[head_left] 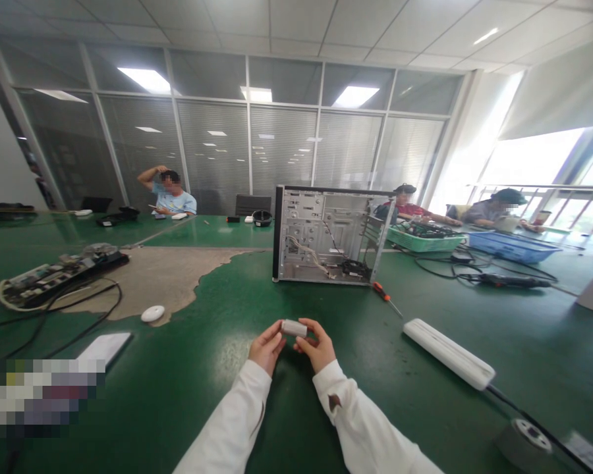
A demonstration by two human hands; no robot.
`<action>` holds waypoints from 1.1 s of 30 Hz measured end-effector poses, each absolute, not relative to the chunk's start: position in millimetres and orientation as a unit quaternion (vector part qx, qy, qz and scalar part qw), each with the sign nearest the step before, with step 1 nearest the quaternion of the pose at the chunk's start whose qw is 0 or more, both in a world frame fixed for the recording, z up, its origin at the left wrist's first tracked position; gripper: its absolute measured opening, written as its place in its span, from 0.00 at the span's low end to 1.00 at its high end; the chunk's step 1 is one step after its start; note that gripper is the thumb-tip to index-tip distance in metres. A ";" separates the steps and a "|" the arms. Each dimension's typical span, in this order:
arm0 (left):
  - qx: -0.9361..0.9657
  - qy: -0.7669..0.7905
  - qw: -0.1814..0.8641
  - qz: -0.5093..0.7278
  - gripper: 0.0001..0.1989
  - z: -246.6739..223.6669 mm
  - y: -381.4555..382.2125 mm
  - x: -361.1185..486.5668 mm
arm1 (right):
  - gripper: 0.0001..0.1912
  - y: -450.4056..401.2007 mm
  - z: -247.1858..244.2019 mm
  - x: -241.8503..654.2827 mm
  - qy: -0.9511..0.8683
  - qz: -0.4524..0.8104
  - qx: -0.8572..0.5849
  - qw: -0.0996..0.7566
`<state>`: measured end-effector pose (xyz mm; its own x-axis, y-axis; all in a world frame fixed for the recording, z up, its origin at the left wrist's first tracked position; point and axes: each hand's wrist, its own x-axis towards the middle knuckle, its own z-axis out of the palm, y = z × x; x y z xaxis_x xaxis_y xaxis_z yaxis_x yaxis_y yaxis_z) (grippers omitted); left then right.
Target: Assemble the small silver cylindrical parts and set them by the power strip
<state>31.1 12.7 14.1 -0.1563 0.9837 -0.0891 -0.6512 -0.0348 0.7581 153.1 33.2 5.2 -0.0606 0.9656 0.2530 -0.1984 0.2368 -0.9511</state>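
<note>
A small light-grey oblong block (294,328) is held up just above the green table, its kind too small to make out. My left hand (267,349) pinches its left end between thumb and fingers. At the opposite end, the fingers of my right hand (319,345) are closed on it too. Beyond both hands stands an opened computer case (326,237), its side panel off, with loose cables inside. By the case's lower right corner lies a screwdriver (386,297) with an orange and black handle.
To the right are a white power strip (449,352), a green basket (425,242) of cables and a blue basket (511,245). At left lie a bare electronic assembly (62,276), black cables and a white round object (153,314). Several people sit across the table (217,408).
</note>
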 end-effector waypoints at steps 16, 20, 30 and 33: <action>0.239 0.311 0.668 0.632 0.14 19.4 6.7 32.1 | 0.24 36.2 8.2 156.3 -0.508 0.468 -0.389 0.609; 0.228 0.311 0.674 0.630 0.14 19.4 6.5 31.9 | 0.21 33.5 9.5 155.5 -0.528 0.466 -0.373 0.604; 0.234 0.300 0.675 0.632 0.15 20.4 5.9 32.4 | 0.16 31.7 5.4 151.6 -0.593 0.401 -0.360 0.599; 0.226 0.296 0.683 0.629 0.14 20.0 6.3 32.8 | 0.15 31.0 6.7 152.9 -0.608 0.375 -0.367 0.596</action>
<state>32.8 6.3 20.0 0.0344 0.9922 -0.1198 -0.7252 0.1072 0.6802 152.9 31.0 6.7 -0.0214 0.8932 0.4492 -0.0017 0.4493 -0.8934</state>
